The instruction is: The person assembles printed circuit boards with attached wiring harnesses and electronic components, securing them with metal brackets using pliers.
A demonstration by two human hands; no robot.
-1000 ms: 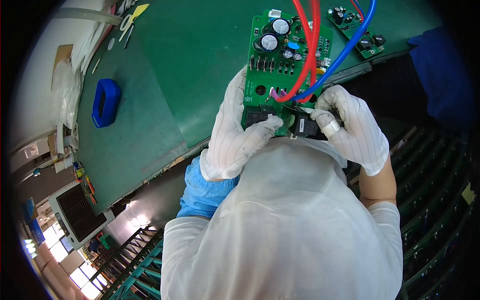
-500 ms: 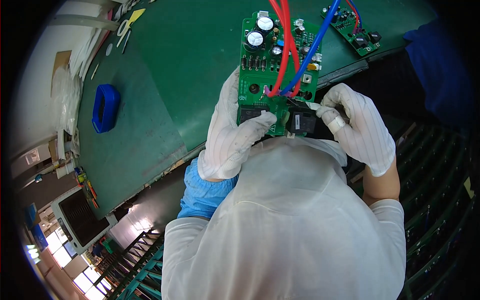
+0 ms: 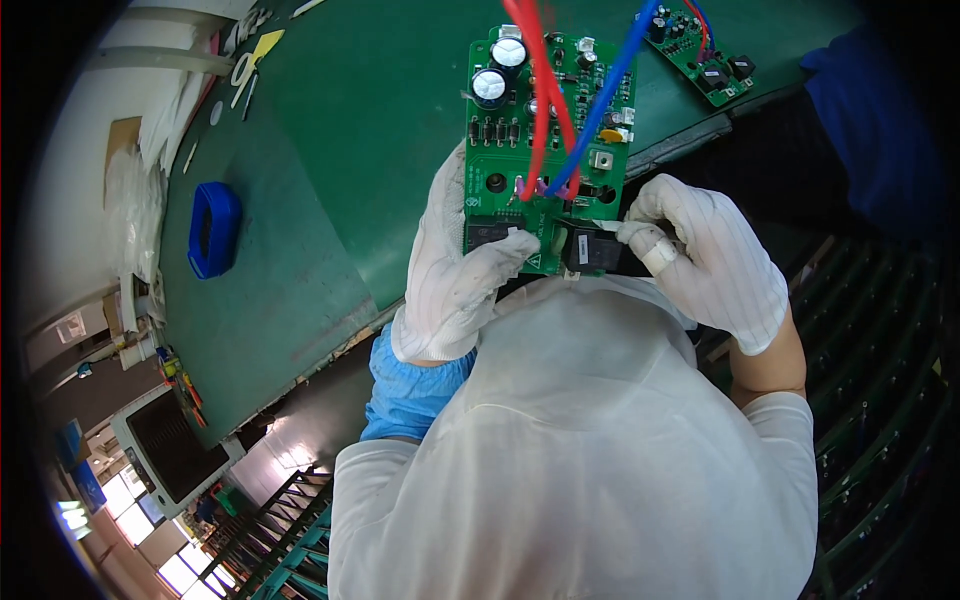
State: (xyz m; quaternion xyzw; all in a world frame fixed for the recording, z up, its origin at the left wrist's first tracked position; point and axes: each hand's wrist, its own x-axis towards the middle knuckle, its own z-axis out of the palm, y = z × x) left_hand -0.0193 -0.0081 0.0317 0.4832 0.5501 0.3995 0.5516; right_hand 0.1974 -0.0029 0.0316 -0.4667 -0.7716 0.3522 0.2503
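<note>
A green circuit board point(image 3: 550, 160) is tilted up in front of my chest, with red wires point(image 3: 540, 110) and a blue wire point(image 3: 606, 95) rising from it. My gloved left hand point(image 3: 455, 265) grips the board's left edge, its thumb lying over the front by a flat black component. At the lower right of the board sits a black box-shaped relay point(image 3: 590, 250). Beside it, my gloved right hand point(image 3: 700, 250) is closed, thumb and forefinger pinching a thin, pale, blade-like strip point(image 3: 606, 226). The strip reaches the relay's top edge; most of it is hidden in the fingers.
A second wired circuit board point(image 3: 705, 65) lies on the green table point(image 3: 330, 130) at the far right. A blue tray point(image 3: 213, 230), scissors point(image 3: 240, 72) and a yellow piece point(image 3: 268, 43) lie to the left. Dark racks point(image 3: 870, 420) stand at the right, beyond the table's edge.
The board and my left hand have shifted slightly left and down in the picture. My right hand has moved a little left along with them, still pinching the strip at the relay.
</note>
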